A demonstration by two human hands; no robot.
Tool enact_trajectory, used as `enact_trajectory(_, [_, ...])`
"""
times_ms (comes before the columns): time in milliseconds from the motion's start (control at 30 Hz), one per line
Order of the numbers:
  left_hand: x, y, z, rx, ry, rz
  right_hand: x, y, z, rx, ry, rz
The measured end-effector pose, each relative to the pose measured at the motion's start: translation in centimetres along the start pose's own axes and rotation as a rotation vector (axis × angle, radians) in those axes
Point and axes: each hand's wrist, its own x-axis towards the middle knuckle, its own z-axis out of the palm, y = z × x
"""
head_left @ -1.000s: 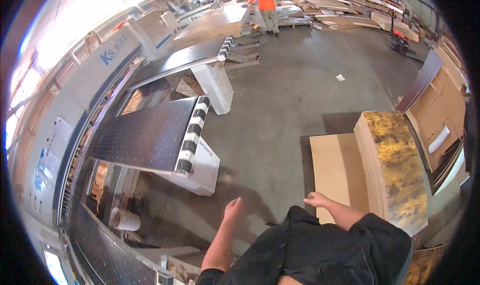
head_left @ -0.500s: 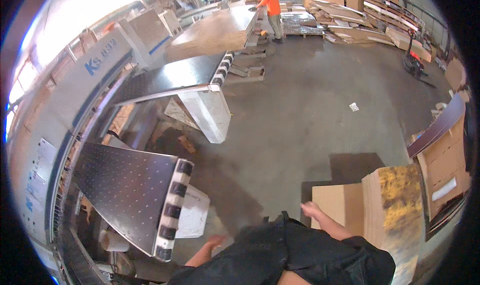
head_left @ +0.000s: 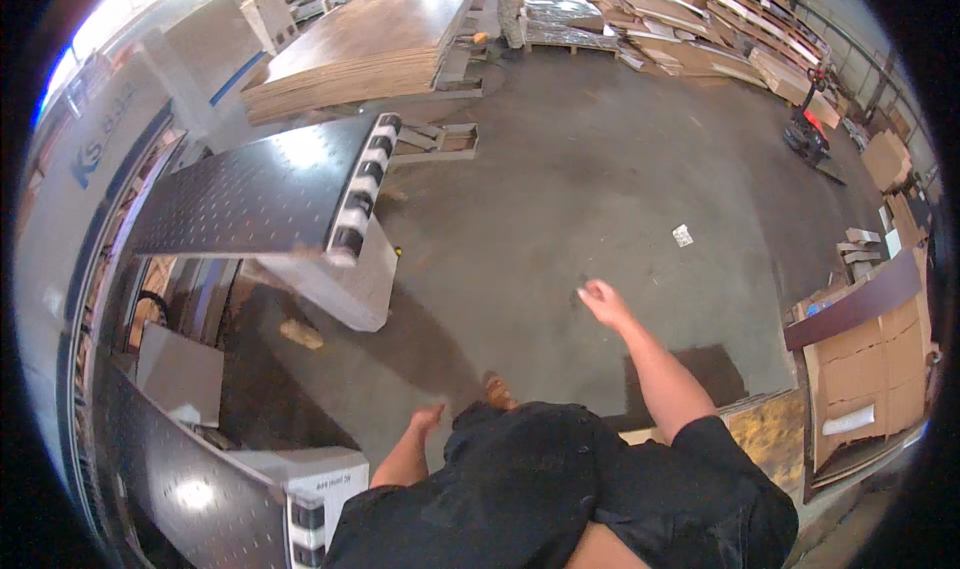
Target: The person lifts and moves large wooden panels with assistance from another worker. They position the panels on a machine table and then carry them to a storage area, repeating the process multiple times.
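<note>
Clothing (head_left: pixel 520 479) partly hides the yellow-stained board stack (head_left: pixel 777 431); the lower edge cuts off the near perforated table (head_left: pixel 170 459), left of the left hand (head_left: pixel 428 418). I can't tell either grip; the right hand (head_left: pixel 604 304) hangs above floor (head_left: pixel 560 189).

Left: blue lettering (head_left: pixel 88 164) on long grey-white machine housing (head_left: pixel 48 254). Near left: small dark print (head_left: pixel 328 483), seemingly, on white box-shaped support (head_left: pixel 338 465).

Panel workshop, from where I'm standing: long machine (head_left: pixel 50 269) with black dotted tables (head_left: pixel 250 194) at 9–10 o'clock, stacked boards (head_left: pixel 360 39) at 11, piled sheets (head_left: pixel 665 31) at 1, pallet jack (head_left: pixel 806 137) near 2, grey concrete floor (head_left: pixel 530 179).
</note>
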Motion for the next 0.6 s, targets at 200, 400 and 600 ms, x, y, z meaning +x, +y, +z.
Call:
enact_trajectory(200, [6.3, 32.8, -10.8, -0.016, 0.012, 0.513, -4.5, 25.8, -2.6, -0.51, -0.089, 0.294])
enact_trajectory(400, [17.2, 50.1, -15.2, -0.076, -0.066, 0.457, -5.9, 32.6, -2.6, -0.187, -0.344, 0.813])
enact_trajectory(600, [29.2, 52.4, -18.0, 0.329, -0.062, 0.125, 32.4, 22.4, -10.8, 0.188, -0.183, 0.832])
